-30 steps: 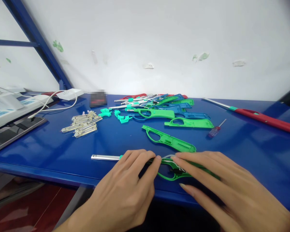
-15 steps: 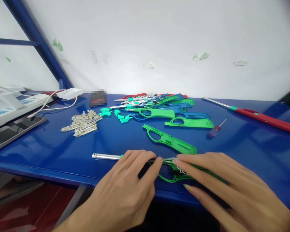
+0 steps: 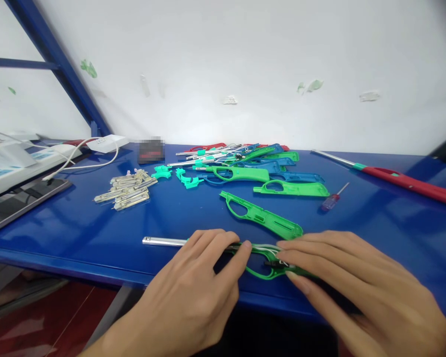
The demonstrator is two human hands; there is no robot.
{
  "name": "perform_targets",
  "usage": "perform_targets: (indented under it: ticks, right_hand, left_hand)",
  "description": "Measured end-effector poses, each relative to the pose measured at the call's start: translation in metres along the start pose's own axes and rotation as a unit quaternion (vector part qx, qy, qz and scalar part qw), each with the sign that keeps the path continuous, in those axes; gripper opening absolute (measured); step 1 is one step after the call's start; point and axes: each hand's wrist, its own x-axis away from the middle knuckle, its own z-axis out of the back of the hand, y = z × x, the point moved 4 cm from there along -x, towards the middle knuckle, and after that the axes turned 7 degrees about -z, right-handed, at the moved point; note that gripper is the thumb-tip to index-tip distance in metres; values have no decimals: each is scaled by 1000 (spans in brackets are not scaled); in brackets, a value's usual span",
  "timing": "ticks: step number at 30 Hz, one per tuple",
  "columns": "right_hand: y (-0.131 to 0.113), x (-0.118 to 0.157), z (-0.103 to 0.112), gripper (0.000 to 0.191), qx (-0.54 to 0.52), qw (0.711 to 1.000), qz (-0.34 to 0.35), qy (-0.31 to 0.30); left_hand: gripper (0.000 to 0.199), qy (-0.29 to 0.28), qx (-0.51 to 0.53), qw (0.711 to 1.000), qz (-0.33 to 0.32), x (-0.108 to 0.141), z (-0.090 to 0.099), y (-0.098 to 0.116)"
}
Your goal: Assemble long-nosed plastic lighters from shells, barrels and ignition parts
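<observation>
Near the table's front edge lies a green lighter half-shell (image 3: 260,273) with a silver metal tube (image 3: 163,241) pointing left. White wires and a small black part show inside its body. My left hand (image 3: 193,285) is closed around the shell's front end, thumb and index finger pinching it. My right hand (image 3: 360,277) covers the handle end, its fingertips and thumb closed on the shell near the wires; most of the handle is hidden beneath it. Just behind lies another green half-shell (image 3: 263,216), its hollow side up.
Several clear fuel tanks (image 3: 128,189) and turquoise clips (image 3: 188,181) lie at left. Green, blue and red lighter parts (image 3: 241,163) are heaped by the wall. A screwdriver (image 3: 330,201) and an assembled red lighter (image 3: 405,182) lie at right; a phone (image 3: 26,203) at far left.
My right hand has shifted slightly right along the shell, and its thumb has come up against it. More white wire shows. My left hand stays almost still.
</observation>
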Motion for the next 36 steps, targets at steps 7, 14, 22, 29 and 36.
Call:
perform_targets:
  ticks: [7,14,22,29,36]
  right_hand:
    - [3,0,-1,35,-8,1000,16,-22]
    - [6,-15,1,30,13,999,25,22]
    - [4,-24,4,36,-10,999,32,25]
    - [7,-20,2,41,-23,999,20,18]
    - [6,-16,1,45,3,999,32,19]
  left_hand:
    - [43,-4,-1,1000,2,0,-1,1]
    - [42,5,-8,1000,-3,1,-2,2]
    - [43,5,-15,1000,-12,1,-3,1]
    - [44,-8,-10,1000,-15,-1,-2,-1]
    - [45,-8,0,1000,-12,-1,-3,1]
